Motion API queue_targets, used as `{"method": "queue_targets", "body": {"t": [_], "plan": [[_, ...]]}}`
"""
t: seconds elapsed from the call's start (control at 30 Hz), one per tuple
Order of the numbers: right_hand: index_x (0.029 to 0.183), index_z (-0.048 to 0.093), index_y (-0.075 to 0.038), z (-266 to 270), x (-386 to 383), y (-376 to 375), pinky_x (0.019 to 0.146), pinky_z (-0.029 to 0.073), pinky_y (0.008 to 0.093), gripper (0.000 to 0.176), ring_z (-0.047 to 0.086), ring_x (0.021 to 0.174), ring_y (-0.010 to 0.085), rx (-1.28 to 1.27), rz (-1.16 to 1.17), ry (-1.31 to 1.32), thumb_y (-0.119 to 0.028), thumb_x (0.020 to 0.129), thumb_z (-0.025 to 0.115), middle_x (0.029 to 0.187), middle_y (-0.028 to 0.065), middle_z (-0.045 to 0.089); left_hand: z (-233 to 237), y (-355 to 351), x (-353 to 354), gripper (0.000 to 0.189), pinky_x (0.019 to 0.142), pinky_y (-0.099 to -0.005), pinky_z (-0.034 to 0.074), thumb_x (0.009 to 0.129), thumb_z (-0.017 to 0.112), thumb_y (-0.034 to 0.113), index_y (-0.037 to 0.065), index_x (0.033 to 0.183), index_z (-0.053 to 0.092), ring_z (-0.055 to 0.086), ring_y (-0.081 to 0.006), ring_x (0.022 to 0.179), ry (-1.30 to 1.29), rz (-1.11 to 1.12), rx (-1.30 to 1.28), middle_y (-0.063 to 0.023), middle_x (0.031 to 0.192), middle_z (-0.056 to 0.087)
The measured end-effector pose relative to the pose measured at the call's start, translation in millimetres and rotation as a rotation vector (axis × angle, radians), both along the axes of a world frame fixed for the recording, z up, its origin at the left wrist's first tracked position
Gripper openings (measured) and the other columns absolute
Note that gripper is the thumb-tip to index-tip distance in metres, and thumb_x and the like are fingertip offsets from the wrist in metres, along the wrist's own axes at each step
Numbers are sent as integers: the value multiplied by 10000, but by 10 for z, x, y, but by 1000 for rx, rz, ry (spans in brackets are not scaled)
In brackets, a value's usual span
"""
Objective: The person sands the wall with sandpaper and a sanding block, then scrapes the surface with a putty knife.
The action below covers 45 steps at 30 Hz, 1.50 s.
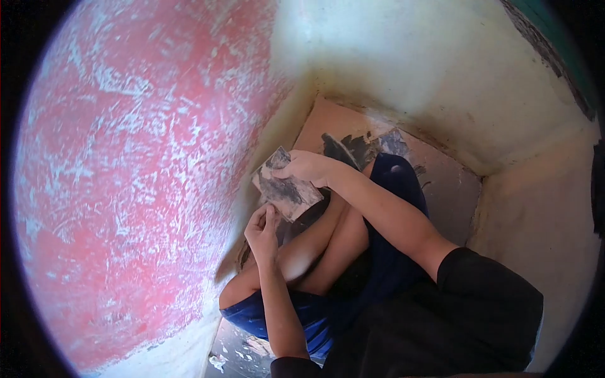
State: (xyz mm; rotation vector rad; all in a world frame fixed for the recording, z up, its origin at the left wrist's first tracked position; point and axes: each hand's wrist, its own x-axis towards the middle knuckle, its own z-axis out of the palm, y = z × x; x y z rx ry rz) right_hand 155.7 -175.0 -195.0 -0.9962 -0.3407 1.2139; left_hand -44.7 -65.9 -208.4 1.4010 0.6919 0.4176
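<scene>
A worn, tan rectangular sheet of sandpaper [293, 196] with dark grey smudges is held up above my crossed legs, tilted. My right hand [309, 168] grips its upper edge, thumb lying on the near face. Lower down, my left hand [262, 230] pinches the bottom left edge between thumb and fingers. Part of the sheet's far side and some fingertips behind it are hidden.
Close on the left stands a pink wall [145, 189] with whitish scraped streaks. A pale wall [391, 57] meets it at the corner ahead. Dark torn patches [353, 150] lie on the brownish floor [315, 123] beyond my knees. White flecks [217, 362] show at the bottom left.
</scene>
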Motion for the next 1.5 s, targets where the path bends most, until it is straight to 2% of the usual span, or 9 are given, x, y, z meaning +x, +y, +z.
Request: {"method": "queue_targets", "body": {"t": [0.13,0.27,0.47,0.7,0.9,1.07,1.27,1.37,1.5], "plan": [[1070,718,1,-717,367,157,757,564,346,222,712,865,176,-302,-688,-178,-209,1010,675,954,68,737,-81,14,-5,280,793,-228,544,1019,694,168,-59,1181,672,681,-109,864,42,-19,65,-73,1027,730],[1050,710,-8,-166,589,147,704,534,338,325,689,801,163,-412,-1137,-112,-320,1039,620,890,74,719,-114,7,23,284,777,-236,547,1022,685,161,-54,1204,653,694,-118,867,101,-49,102,-85,1012,740],[1452,518,48,1132,395,410,1135,418,410,437,559,1361,363,-122,-1385,-1150,-199,1101,437,1400,309,587,-219,-6,36,274,727,-224,526,1025,683,182,-36,1189,662,681,-104,837,113,-60,115,-70,990,736],[1530,378,64,540,553,540,1190,369,388,592,459,1433,402,-1,-1248,-1553,98,945,454,1489,319,495,-91,-32,1,236,761,-242,559,1036,648,130,-68,1166,658,711,-128,893,162,-22,130,-101,990,740],[1569,317,49,219,911,576,1186,389,416,766,421,1441,436,-290,-1074,-935,151,831,493,1541,336,404,-46,-51,33,237,829,-260,579,1047,632,138,-71,1155,661,716,-145,910,139,-61,195,-106,995,739],[1555,291,78,556,551,495,1132,439,441,717,526,1341,456,-126,-1131,-1768,130,858,452,1451,358,494,45,-127,17,219,819,-259,575,1047,629,135,-60,1136,671,712,-139,909,143,-60,229,-96,987,739],[1562,289,73,469,844,533,1136,439,443,735,487,1379,461,-141,-1037,-897,134,854,476,1500,339,459,41,-101,3,202,772,-256,548,1034,641,131,-51,1105,690,683,-115,853,133,-3,340,-81,943,732],[1546,313,81,617,481,552,1080,485,442,677,544,1315,467,-87,-1192,-1681,115,887,462,1451,344,506,87,-154,10,183,776,-264,546,1025,639,117,-44,1089,700,695,-125,840,149,9,414,-86,924,747],[1538,355,69,257,918,633,1131,442,444,700,512,1356,463,-103,-1247,-1410,126,854,495,1471,337,493,162,-163,20,171,771,-276,546,1022,642,125,-27,1067,708,695,-131,814,172,3,490,-84,905,751]]}}
